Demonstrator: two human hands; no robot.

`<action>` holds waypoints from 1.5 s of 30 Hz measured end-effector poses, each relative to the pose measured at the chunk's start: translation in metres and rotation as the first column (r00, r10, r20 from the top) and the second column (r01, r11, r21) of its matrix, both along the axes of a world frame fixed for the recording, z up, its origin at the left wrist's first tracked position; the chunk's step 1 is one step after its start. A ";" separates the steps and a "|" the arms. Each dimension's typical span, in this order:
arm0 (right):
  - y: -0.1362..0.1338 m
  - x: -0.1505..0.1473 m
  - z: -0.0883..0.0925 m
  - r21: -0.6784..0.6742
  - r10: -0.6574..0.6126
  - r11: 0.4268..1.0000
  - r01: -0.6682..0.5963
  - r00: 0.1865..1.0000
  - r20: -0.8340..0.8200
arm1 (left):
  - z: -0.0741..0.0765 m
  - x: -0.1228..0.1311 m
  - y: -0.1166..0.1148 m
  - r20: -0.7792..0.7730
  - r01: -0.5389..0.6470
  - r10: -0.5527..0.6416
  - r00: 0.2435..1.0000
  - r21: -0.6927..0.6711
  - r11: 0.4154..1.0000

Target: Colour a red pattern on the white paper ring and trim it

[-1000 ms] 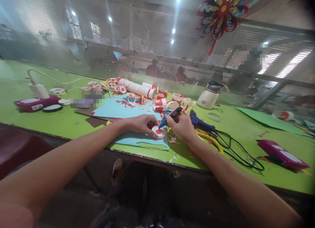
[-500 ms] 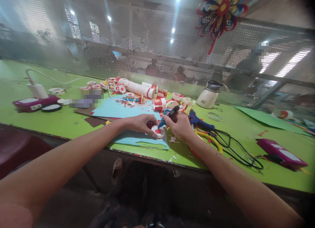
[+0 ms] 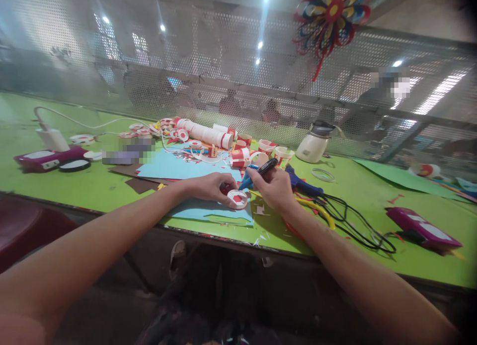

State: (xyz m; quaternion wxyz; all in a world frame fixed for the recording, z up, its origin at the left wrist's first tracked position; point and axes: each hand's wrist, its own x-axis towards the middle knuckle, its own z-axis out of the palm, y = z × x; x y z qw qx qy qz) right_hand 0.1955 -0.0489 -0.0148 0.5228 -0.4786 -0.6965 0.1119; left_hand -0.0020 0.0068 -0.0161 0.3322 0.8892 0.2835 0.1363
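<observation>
Left hand pinches the white disc over blue paper, near edge of table; right hand grips a blue-black pen, tip by the disc's far rim, contact unclear. Red centre and thin lines look done; remainder can't tell. Similar discs sit toward far edge, left.

Your bare forearms slant inward across the near edge of the table. Your left hand curls, thumb lowermost; just beside it, your right hand is bent in a pinching grip.
</observation>
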 end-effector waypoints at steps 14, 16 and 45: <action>-0.003 -0.004 0.003 -0.035 0.036 0.999 -0.034 0.999 0.035 | -0.001 -0.001 0.000 -0.002 0.012 -0.012 1.000 0.004 1.000; -0.003 -0.004 0.003 -0.040 0.040 0.999 -0.038 0.997 0.071 | 0.000 -0.001 0.000 -0.003 0.012 -0.012 1.000 0.015 1.000; -0.002 -0.005 0.000 -0.093 0.075 0.994 -0.064 0.990 0.117 | 0.002 0.001 -0.001 -0.009 0.029 -0.028 1.000 0.052 0.998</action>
